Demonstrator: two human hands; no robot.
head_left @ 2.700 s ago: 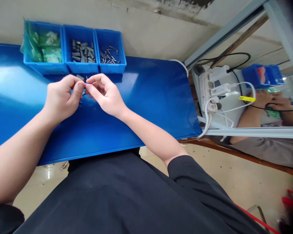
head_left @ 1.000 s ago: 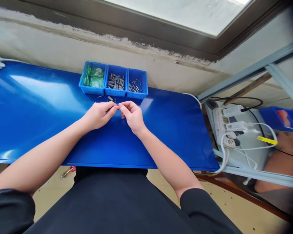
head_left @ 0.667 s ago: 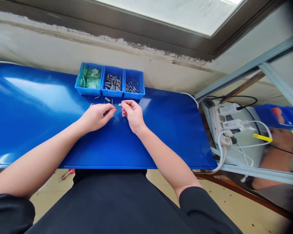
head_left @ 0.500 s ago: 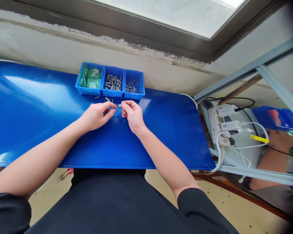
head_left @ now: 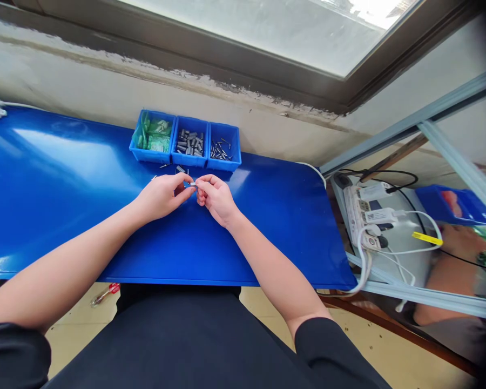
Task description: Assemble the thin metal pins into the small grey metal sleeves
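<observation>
A small grey metal cylinder [head_left: 193,184] is held level over the blue table between my two hands. My right hand [head_left: 217,201] pinches its right end between thumb and forefinger, the other fingers curled in. At the other end, the thumb and forefinger of my left hand [head_left: 162,195] close around it. Just beyond my fingers, another metal cylinder [head_left: 181,169] and a few thin pins lie on the table, partly hidden by my left hand. Behind stand a bin of similar cylinders [head_left: 190,160] and a bin of screw-like pins [head_left: 223,164].
A third blue bin [head_left: 150,155] holds green plastic bags with small parts. Past the right edge of the blue table [head_left: 291,237] are a metal frame [head_left: 389,135], a power strip [head_left: 358,210] with cables, and another person's arm [head_left: 449,270]. A red-handled tool [head_left: 105,294] lies on the floor.
My right hand has brought the cylinder left to my left hand, whose thumb and forefinger have closed on its free end. The view has tilted slightly upward.
</observation>
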